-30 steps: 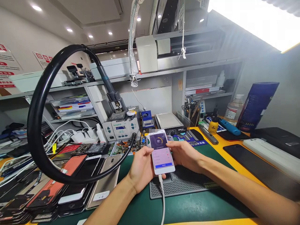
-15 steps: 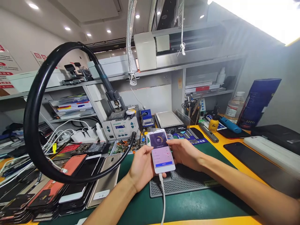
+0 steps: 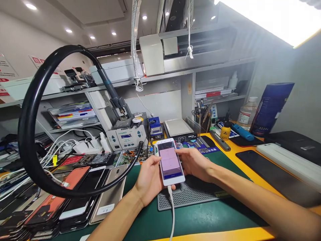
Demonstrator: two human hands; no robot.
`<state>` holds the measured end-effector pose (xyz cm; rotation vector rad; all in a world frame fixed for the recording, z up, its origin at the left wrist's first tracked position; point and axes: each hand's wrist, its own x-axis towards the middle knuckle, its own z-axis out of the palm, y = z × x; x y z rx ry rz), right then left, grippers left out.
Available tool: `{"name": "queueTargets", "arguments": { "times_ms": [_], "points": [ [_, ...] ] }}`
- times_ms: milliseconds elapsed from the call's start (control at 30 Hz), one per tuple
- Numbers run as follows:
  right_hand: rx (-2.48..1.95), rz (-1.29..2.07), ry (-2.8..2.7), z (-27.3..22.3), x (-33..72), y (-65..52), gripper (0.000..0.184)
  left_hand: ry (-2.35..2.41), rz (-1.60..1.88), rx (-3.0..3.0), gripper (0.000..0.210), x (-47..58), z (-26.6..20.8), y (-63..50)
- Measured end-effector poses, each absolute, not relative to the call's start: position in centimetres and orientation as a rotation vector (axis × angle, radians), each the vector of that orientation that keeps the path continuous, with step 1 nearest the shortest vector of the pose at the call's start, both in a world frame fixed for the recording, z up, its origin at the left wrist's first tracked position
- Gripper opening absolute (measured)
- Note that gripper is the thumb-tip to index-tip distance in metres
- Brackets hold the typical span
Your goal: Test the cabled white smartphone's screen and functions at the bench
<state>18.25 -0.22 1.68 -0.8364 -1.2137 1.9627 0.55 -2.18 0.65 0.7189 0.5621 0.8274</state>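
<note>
A white smartphone [image 3: 171,162] is held upright and tilted back, its screen lit with a pale panel over a dark background. My left hand [image 3: 149,174] wraps round its left side, thumb on the left edge and a fingertip showing below the bottom edge. On the other side, my right hand [image 3: 194,162] touches the phone's right edge with the thumb; its other fingers are partly hidden behind the phone. A white charging cable [image 3: 172,211] is plugged into the phone's bottom and runs down toward me. Below lies a grey perforated mat [image 3: 198,194].
Stacked phones and screens [image 3: 72,197] lie at left, under a thick black hose [image 3: 23,134] that loops from a soldering station [image 3: 127,135]. A yellow bottle [image 3: 225,131], a dark phone [image 3: 265,167] and a white bar-shaped case [image 3: 288,160] are at right. A green mat [image 3: 205,217] covers the bench.
The phone's screen has changed from a round gauge with a list to a pale panel over a dimmed background. Both hands keep their hold; the view has shifted slightly.
</note>
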Motion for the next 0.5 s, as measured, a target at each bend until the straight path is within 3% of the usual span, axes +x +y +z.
{"name": "queueTargets", "arguments": {
  "times_ms": [500],
  "points": [
    [-0.939, 1.863, -1.263, 1.46, 18.01, -0.64, 0.032, 0.675, 0.836, 0.748, 0.044, 0.77, 0.14, -2.36]
  ]
}}
